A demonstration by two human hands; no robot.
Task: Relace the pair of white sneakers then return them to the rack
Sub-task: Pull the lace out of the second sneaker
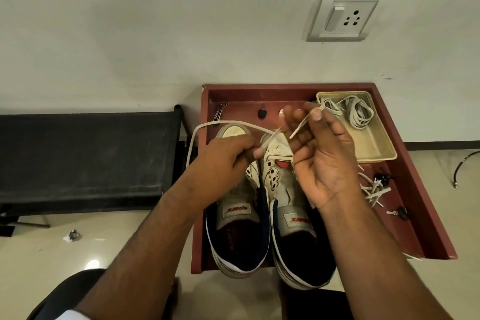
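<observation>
Two white sneakers with dark blue linings stand side by side on a low red table (420, 205), toes toward the wall: the left sneaker (233, 221) and the right sneaker (288, 205). A white lace (223, 123) loops from above the toes out to the left. My left hand (223, 161) pinches one end of that lace over the left sneaker's toe. My right hand (322, 153) is raised above the right sneaker and pinches the other lace end between thumb and fingers.
A beige tray (374, 148) holding a coiled white lace (350, 110) sits at the table's back right. Keys and white scraps (374, 189) lie on its right side. A black rack (85, 158) stands to the left. A wall socket (345, 17) is above; a cable (465, 163) lies at right.
</observation>
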